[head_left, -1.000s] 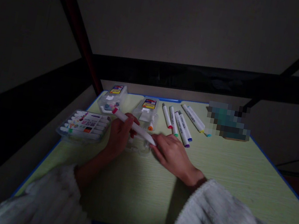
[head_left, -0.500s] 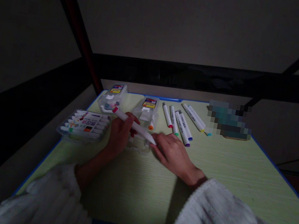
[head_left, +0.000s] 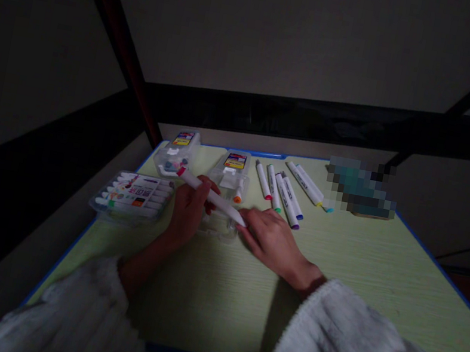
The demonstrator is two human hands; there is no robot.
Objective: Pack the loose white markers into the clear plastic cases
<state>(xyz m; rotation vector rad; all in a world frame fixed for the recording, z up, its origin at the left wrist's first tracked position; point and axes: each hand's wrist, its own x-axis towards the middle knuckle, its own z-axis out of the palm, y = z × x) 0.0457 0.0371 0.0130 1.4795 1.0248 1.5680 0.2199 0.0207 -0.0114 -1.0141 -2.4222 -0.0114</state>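
Although the light is dim, both hands read OK; clock is centred on the marker [head_left: 227,208]: white, red end at 10, tapered end at 4, crossing in front of the open box [head_left: 233,179]. Left hand [head_left: 186,213]: fingers curled closed round the marker, thumb on top, some fingertips hidden behind. Right hand [head_left: 270,237]: fingers nearly together, pinching the tapered end; tip covered, can't tell if capped. Sleeves [head_left: 369,345] cut off at bottom edge.

Open box: clear, at 12 to 1, near part partly blocked by left hand and marker. Orange-ended pen [head_left: 239,191] at its right; inside or beside, can't tell. Second box [head_left: 182,151] at 10: clear, small coloured bits low inside, too dark to identify. Flat case [head_left: 135,198] at 9: clear, row of white pens [head_left: 123,206] inside, partly behind printing. Loose pens [head_left: 292,196] on the table [head_left: 381,274], 2 to 3, some overlapping. Pixelated object [head_left: 359,193] just short of 3, farther out, unreadable.
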